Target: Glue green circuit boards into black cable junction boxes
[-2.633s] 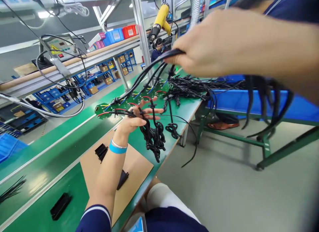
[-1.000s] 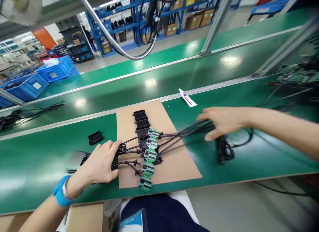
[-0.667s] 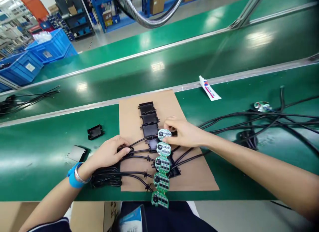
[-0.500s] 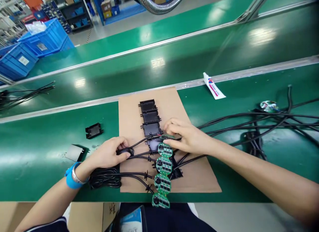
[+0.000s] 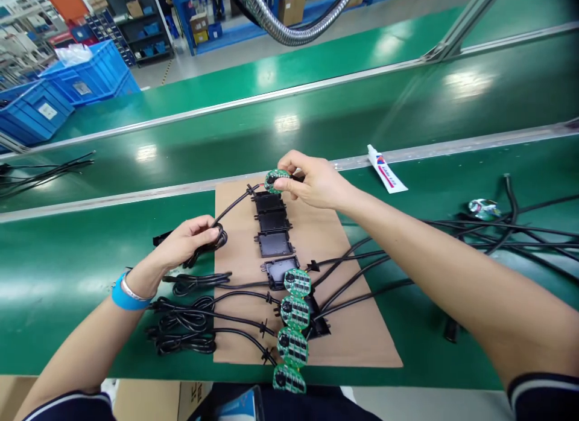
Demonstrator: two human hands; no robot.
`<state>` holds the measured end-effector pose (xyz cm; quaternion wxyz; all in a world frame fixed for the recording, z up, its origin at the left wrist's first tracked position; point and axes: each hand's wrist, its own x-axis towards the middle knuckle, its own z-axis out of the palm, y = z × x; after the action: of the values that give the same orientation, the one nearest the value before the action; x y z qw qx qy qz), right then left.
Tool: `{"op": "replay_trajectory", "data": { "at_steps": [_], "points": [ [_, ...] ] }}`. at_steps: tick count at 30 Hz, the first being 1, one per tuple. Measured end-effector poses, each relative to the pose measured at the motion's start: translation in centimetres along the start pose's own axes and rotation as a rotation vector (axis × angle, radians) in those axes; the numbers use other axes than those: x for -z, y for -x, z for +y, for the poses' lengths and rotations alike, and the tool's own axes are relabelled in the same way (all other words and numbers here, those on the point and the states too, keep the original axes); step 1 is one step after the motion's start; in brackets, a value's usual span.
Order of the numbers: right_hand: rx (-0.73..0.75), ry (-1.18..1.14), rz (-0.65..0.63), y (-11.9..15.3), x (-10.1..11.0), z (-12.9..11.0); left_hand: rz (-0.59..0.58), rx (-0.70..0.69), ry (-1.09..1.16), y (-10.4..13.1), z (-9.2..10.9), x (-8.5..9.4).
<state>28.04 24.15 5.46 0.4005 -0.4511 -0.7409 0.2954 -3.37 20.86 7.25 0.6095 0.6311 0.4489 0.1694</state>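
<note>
My right hand (image 5: 312, 180) pinches a round green circuit board (image 5: 275, 180) above the far end of a row of black plastic housings (image 5: 274, 243). A black cable runs from that board to my left hand (image 5: 190, 240), whose fingers are closed on its coiled part (image 5: 218, 239). Several more green boards (image 5: 295, 312) lie in an overlapping column at the near end of the row, with cables going out to both sides. Cardboard (image 5: 362, 324) lies beneath the housings and boards.
Coiled black cables (image 5: 185, 318) lie left of the cardboard. A white tube (image 5: 386, 169) rests at the right, with long black cables (image 5: 520, 231) beyond my right forearm. Blue bins (image 5: 90, 74) stand at the far left; a metal hose (image 5: 294, 32) hangs at the top.
My right hand has moved away from me, carrying one board from the column to the far end of the housings. My left hand has moved up and left with the coil.
</note>
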Motion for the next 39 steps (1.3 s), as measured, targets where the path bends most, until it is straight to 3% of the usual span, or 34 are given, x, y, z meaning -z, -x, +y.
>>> {"op": "replay_trajectory", "data": {
  "at_steps": [3,7,11,17,19,22,24,26,28,30,32,36,39],
  "points": [
    [-0.072,0.016,-0.073,-0.1,0.1,0.9,0.173,-0.01,-0.165,-0.4,0.4,0.9],
    [-0.168,0.093,-0.139,0.4,1.3,2.9,0.355,-0.021,-0.641,-1.7,0.8,2.3],
    [-0.122,0.239,-0.156,1.6,2.0,5.6,0.321,-0.041,-1.006,-3.6,-0.4,2.4],
    [-0.028,0.37,-0.151,2.8,0.7,7.7,0.409,-0.057,-1.373,-4.7,-2.3,1.4],
    [-0.023,0.396,-0.151,2.8,0.4,7.9,0.414,-0.082,-1.451,-4.5,-2.3,1.2],
    [0.013,0.461,-0.145,3.4,0.4,7.0,0.431,-0.231,-1.435,-3.4,-2.1,0.5],
    [0.061,0.503,-0.128,4.6,0.5,5.2,0.349,-0.336,-1.326,-2.0,-2.0,-0.5],
    [0.095,0.455,-0.169,6.3,0.4,2.7,0.135,-0.366,-1.16,-0.5,-2.0,-1.6],
    [0.08,0.33,-0.322,8.3,0.2,0.2,-0.067,-0.328,-0.998,0.8,-2.0,-2.5],
    [0.031,0.241,-0.487,10.2,-0.3,-1.6,-0.18,-0.277,-0.894,1.6,-2.0,-3.2],
    [-0.011,0.202,-0.539,11.6,-1.0,-2.4,-0.231,-0.245,-0.85,1.9,-2.0,-3.5],
    [0.05,0.185,-0.453,13.4,-2.0,-2.3,-0.3,-0.25,-0.836,2.1,-2.2,-3.7],
    [0.08,0.171,-0.394,13.6,-1.6,-2.0,-0.276,-0.271,-0.852,2.6,-2.1,-3.6]
  ]
}}
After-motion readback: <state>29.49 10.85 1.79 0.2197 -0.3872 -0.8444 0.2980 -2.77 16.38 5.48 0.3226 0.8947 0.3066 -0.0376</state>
